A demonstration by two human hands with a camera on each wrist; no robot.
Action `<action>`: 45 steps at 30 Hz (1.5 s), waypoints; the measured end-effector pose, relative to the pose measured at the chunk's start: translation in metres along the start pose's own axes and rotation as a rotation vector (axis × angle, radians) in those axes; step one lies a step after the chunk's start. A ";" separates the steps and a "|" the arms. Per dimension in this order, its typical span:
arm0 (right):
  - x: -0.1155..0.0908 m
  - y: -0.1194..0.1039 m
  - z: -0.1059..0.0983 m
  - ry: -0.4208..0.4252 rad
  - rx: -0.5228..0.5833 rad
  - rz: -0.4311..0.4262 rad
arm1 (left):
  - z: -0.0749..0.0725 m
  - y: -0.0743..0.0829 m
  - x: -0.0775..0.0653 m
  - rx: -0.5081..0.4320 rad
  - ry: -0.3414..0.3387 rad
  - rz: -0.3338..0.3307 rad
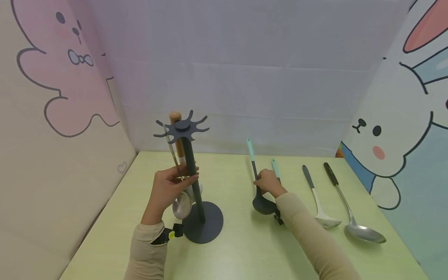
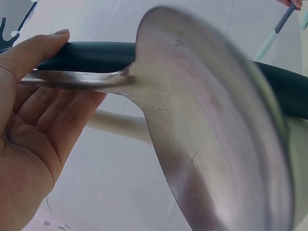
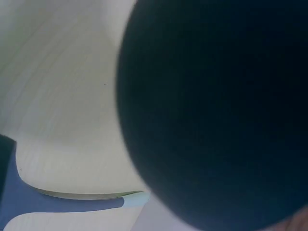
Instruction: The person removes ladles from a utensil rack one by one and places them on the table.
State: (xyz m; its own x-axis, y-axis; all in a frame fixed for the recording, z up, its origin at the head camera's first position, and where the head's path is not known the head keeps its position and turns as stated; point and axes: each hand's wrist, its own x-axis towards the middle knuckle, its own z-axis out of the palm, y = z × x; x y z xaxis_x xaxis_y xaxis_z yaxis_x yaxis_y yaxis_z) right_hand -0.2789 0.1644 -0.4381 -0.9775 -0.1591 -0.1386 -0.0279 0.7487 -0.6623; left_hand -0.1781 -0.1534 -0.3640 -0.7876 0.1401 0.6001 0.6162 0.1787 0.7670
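My left hand (image 1: 171, 186) grips the post (image 1: 190, 157) of a dark utensil stand with a round base (image 1: 210, 229) and a top of radiating hooks (image 1: 182, 126). On its left side hang a metal ladle (image 1: 182, 205) and a wooden-handled utensil (image 1: 179, 147), whose lower end is partly hidden. That metal ladle's bowl (image 2: 211, 125) fills much of the left wrist view. With its fingers on the shaft, my right hand (image 1: 268, 182) holds a black ladle (image 1: 263, 205) with a mint handle tip; its bowl (image 3: 216, 106) looms close in the right wrist view.
Right of the held ladle lies another mint-handled utensil (image 1: 275, 167), partly behind my right hand. Further right are a white ladle (image 1: 323, 219) with a grey handle and a steel ladle (image 1: 365, 234) with a black handle. Printed curtains (image 1: 245, 97) surround the pale table (image 1: 234, 256).
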 end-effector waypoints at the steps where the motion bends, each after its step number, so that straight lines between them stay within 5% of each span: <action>1: 0.001 0.002 0.001 -0.009 -0.004 0.003 | 0.000 0.000 0.000 -0.001 -0.001 0.002; 22: 0.011 0.026 0.023 -0.088 -0.039 0.119 | 0.001 -0.002 0.001 0.011 0.004 0.013; 45: 0.015 0.033 0.035 -0.061 -0.072 0.182 | 0.006 0.000 -0.002 0.044 0.062 0.033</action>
State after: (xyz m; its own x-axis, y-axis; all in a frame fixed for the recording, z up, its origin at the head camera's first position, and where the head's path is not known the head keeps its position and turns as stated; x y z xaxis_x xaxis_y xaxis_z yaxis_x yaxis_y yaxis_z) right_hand -0.2867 0.1640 -0.4875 -0.9533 -0.0542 -0.2971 0.1308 0.8126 -0.5679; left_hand -0.1769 -0.1481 -0.3662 -0.7643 0.0865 0.6391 0.6404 0.2183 0.7364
